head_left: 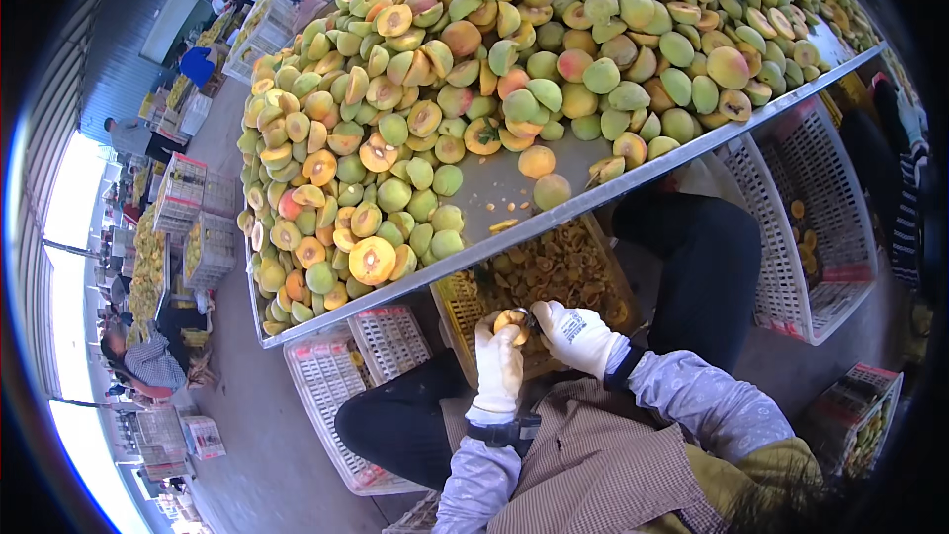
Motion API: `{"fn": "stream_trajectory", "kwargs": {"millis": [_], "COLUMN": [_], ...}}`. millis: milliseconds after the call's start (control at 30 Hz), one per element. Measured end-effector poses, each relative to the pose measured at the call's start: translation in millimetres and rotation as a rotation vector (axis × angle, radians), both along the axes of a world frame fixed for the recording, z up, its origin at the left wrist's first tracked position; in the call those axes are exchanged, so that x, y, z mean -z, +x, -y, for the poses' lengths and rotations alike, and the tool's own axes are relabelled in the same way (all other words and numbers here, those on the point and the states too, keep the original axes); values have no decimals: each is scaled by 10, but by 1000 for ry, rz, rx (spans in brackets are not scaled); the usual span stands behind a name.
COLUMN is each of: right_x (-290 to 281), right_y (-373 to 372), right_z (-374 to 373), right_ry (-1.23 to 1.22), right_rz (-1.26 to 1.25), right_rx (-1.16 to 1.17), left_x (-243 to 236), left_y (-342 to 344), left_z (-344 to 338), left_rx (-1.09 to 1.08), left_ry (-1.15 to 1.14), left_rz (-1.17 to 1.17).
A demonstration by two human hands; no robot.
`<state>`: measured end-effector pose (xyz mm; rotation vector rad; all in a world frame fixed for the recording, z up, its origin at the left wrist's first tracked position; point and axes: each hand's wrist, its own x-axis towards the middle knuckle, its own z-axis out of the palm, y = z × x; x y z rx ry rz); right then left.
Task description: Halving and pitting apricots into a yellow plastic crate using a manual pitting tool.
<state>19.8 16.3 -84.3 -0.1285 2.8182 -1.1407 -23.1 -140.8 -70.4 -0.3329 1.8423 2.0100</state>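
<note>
My left hand (498, 364), in a white glove, is closed around a peach half (511, 324) with orange-yellow flesh. Close beside it, my white-gloved right hand (578, 338) grips a small metal pitting tool (533, 318) against the fruit. Most of the tool is hidden by the fingers. Both hands are above a yellow crate (457, 309) between my knees, which holds brownish pits and scraps (554, 272). In front, a metal table (499, 183) bears a large heap of green, yellow and reddish peaches (415, 119), many of them halved.
The table's raised metal edge (583, 202) runs just beyond my hands. White plastic baskets stand on both sides, one by my left knee (331, 405) and one at the right (791, 277) with some halves inside. Other people (153, 361) and stacked crates (208, 247) are at the far left.
</note>
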Motion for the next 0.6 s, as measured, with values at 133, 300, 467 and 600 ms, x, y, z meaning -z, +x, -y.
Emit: {"fn": "stream_trajectory", "kwargs": {"millis": [133,300,467,600], "right_x": [28,560,190,88], "right_y": [-41,-224,-224,-105], "right_z": [82,-160,-105,-216], "right_ry": [200,106,-45,-65], "right_rz": [34,229,289,380], "right_rx": [50,282,249,274], "left_x": [481,-52,-354,-1018], "left_y": [123,111,-52,-393], "left_z": [241,-49,224,1122], "left_rx": [172,-92,-47,-333], "left_ry": [-148,178,171,-457], "left_rz": [-399,-116,-163,-631]}}
